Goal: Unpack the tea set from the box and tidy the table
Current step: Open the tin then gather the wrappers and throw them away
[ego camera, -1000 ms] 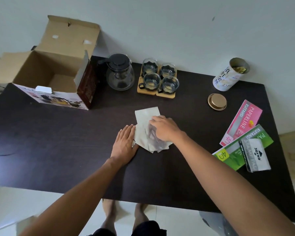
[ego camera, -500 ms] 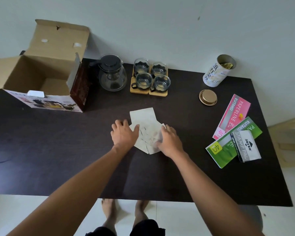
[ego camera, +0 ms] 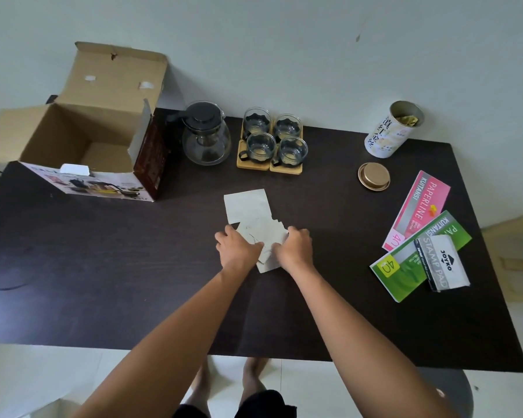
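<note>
The loose stack of pale, creased paper sheets (ego camera: 254,227) lies at the table's centre, its long axis running from far-left to near-right. I see my left hand (ego camera: 237,250) pressed on its near-left edge and my right hand (ego camera: 295,250) on its near-right edge, fingers curled against the paper; whether either actually pinches a sheet, I cannot tell. Both hands are equally close. The open cardboard box (ego camera: 82,140) sits at far left, so I judge the left arm better placed for carrying.
</note>
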